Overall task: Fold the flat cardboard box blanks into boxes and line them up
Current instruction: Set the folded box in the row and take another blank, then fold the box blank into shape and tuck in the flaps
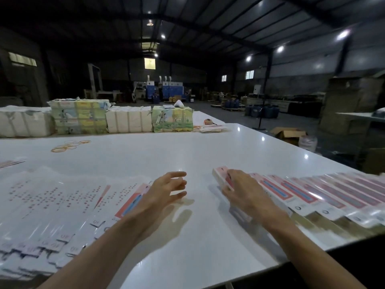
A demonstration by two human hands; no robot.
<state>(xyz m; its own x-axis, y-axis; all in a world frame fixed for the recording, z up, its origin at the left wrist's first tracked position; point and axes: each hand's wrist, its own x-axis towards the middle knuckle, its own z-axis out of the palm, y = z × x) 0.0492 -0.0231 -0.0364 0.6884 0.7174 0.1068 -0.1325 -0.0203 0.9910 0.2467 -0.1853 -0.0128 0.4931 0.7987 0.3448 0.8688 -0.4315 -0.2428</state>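
- Head view, step in hand: the right hand lies on the end box, leftmost in the row of folded boxes. The row runs rightward along the near edge of the table. Judged as lining up.
- The left hand hovers just right of the fanned flat blanks, near left. Its fingers are apart and loosely bent, holding nothing.
- Next move, as judged: the left hand takes the top blank from the fan and must separate one sheet only.
- Right-hand grip: the fingers drape over the end box's left side. Pressing or clasping, cannot tell.
- Obscured: the blanks' near ends are blurred, the row is cut off at right, and the print is illegible.
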